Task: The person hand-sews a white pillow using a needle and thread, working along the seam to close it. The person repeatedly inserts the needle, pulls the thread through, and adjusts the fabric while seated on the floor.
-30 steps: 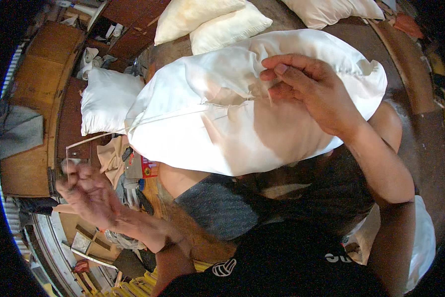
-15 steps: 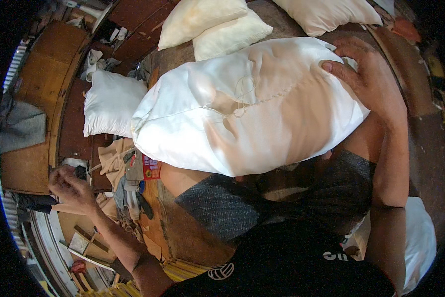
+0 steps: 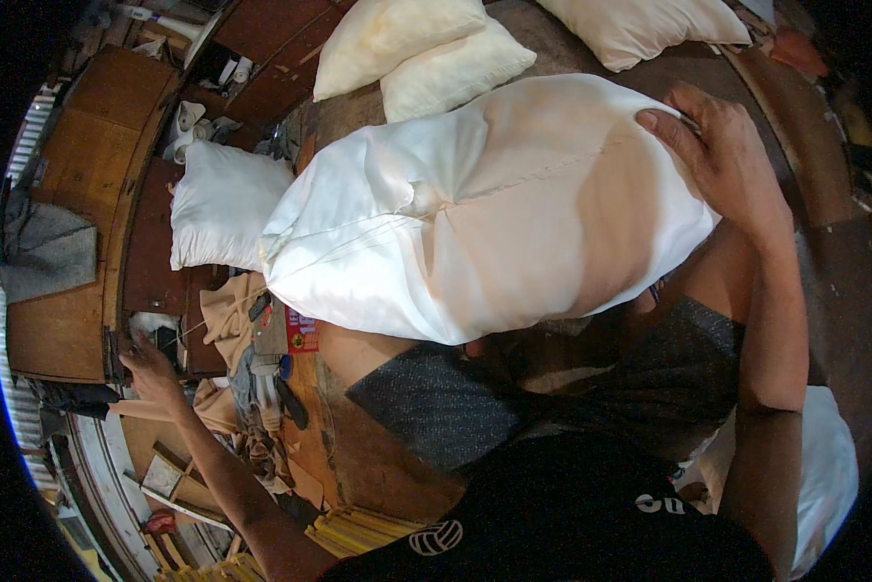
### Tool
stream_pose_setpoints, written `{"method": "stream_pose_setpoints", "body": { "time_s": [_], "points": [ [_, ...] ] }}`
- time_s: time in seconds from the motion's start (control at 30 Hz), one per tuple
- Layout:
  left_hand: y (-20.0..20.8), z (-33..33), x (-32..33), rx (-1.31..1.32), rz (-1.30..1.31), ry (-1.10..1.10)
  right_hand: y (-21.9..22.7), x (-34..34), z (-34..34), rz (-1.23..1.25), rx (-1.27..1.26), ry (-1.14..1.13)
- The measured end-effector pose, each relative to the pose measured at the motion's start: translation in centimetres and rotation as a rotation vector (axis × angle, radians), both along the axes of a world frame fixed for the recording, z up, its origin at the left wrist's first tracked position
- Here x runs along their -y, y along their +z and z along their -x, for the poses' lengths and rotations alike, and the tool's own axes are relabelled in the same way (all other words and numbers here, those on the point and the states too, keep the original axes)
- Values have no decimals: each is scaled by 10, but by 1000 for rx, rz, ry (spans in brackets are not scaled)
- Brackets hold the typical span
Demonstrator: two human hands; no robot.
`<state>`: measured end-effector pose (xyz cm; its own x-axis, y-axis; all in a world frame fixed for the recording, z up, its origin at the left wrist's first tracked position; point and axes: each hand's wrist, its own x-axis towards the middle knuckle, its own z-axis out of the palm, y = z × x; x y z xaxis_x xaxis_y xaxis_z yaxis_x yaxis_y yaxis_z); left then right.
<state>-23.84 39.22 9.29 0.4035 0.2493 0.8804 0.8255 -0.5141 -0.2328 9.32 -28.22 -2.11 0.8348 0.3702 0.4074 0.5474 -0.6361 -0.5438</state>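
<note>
A plump white satin pillow [image 3: 533, 233] lies across my lap, with a stitched seam running along its top. Near the middle, a small gap puckers in that seam. My right hand [image 3: 722, 145] grips the pillow's right end, thumb on top and fingers round the far edge. Away to the left, my left hand [image 3: 153, 371] is closed in a pinch. A thin thread [image 3: 334, 249] stretches from the seam over the pillow's left end toward that hand. Any needle in the fingers is too small to make out.
Two cream pillows [image 3: 455, 73] lie beyond the lap, another pillow [image 3: 640, 29] at far right. A small white pillow [image 3: 225, 206] rests left by a wooden cabinet [image 3: 63, 209]. Tan cloth [image 3: 232, 315] and scattered tools lie below it. A white bundle [image 3: 824, 475] sits by my right elbow.
The loose thread loop on the pillow has been drawn out straight to the left. The seam gap looks smaller. My left hand has shifted slightly right and down; my right hand keeps its hold.
</note>
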Motion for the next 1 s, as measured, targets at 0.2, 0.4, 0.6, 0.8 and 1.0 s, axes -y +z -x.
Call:
{"method": "stream_pose_setpoints", "body": {
  "time_s": [0.2,0.4,0.6,0.8,1.0],
  "points": [
    [-17,24,-49,-34,9,80,6,7,-5,-2,-76,41],
    [-32,15,-43,-75,106,195,3,15,-11,-34,10,28],
    [-54,36,-68,-149,34,171,8,15,-13,-23,79,-6],
    [-89,9,-32,-199,147,193,-12,15,-23,-49,204,-81],
    [-59,32,-38,272,382,-376,-10,15,-28,-90,102,-265]
  ]
}}
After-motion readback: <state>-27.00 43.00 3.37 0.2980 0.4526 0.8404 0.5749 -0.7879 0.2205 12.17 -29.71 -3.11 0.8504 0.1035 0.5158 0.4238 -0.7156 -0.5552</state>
